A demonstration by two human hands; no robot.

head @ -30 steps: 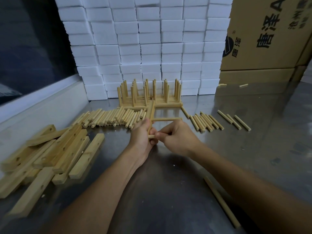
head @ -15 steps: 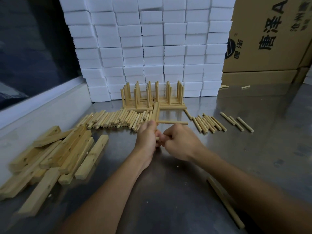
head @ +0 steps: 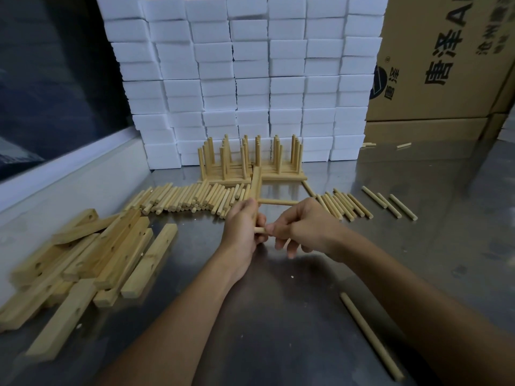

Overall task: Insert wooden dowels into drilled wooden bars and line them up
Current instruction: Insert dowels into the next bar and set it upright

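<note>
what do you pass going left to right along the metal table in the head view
pile of drilled wooden bars → long row of loose dowels → left hand gripping the bar → right hand pinching a dowel → smaller dowel bunch → three separate dowels

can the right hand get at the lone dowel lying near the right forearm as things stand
Probably not at once: the right hand is busy pinching a short dowel at the bar held by the left hand. The lone dowel lies bare on the table, so the path is free once it lets go.
</note>
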